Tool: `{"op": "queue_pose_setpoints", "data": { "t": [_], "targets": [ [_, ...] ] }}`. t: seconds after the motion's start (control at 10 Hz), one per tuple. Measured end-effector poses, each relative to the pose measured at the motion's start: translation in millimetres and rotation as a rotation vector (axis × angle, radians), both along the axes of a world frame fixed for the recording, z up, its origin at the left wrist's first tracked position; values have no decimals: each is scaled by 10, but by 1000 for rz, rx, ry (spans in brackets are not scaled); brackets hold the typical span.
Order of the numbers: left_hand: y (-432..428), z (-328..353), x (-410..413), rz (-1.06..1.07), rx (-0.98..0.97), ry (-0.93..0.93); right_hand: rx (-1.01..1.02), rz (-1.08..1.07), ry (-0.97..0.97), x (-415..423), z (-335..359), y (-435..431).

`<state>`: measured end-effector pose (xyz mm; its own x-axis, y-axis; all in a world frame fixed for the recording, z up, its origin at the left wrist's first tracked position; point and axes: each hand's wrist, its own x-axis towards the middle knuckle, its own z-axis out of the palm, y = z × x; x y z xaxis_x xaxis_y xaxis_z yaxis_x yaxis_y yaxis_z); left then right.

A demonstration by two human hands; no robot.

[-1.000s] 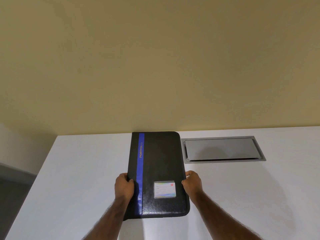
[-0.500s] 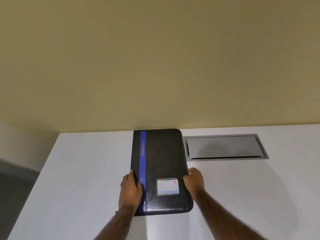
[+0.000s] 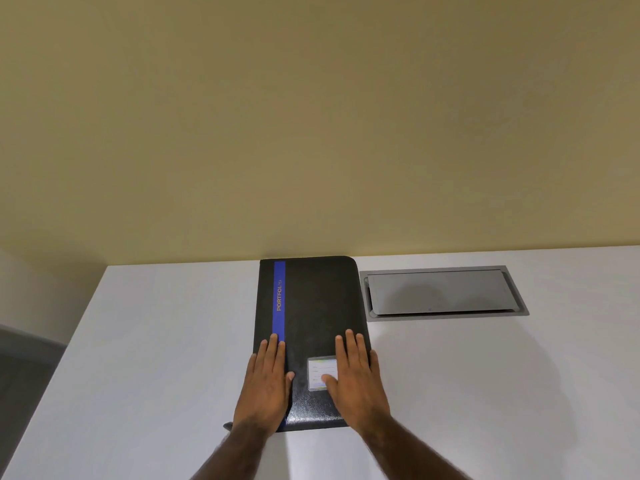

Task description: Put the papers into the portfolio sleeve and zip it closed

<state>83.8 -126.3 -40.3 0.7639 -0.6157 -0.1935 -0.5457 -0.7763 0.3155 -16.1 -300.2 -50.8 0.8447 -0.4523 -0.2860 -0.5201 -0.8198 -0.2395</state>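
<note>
A yellow wall (image 3: 311, 116) fills the upper part of the view and meets the far edge of a white desk (image 3: 156, 358). The desk's left edge runs back to its far left corner, with grey floor (image 3: 24, 368) beyond it.

The portfolio (image 3: 311, 306), black and closed, lies flat on the desk with its far end at the far edge, against the foot of the wall, and its long sides running toward the person. A blue stripe (image 3: 279, 299) runs down the cover near its left side, with the word PORTFOLIO printed beside it. No papers show; whether they are inside cannot be told, and the zip cannot be made out.

Just beside the portfolio's right side, set into the desk near the far edge, is a grey hatch (image 3: 440, 292) with its flap down. The two are close but not touching. Nothing else stands on the desk.

The left hand (image 3: 265, 386) lies palm down on the near left part of the cover, fingers straight and close together, over the lower end of the stripe. The right hand (image 3: 356, 382) lies palm down on the near right part, fingers spread slightly, gripping nothing. Its thumb rests on a small label (image 3: 320, 370) on the cover, hiding the label's right part.
</note>
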Motion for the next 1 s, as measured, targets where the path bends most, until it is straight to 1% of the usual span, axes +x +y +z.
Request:
{"op": "queue_pose_setpoints", "data": {
  "t": [0.1,0.2,0.5,0.7,0.9,1.0],
  "targets": [
    [20,-27,-40,-4,47,-8,-14,66,52,-73,-121,78],
    [40,-51,-63,6,52,-11,-18,58,48,-105,-139,72],
    [81,-179,-105,9,9,-56,-61,63,-16,-187,-196,82],
    [71,-225,-132,20,68,-66,-83,44,-10,-228,-253,99],
    [44,-209,-135,38,23,-56,-41,13,-72,-190,-139,96],
    [29,-191,-105,47,6,-72,-68,3,-87,-175,-84,83]
  ]
}}
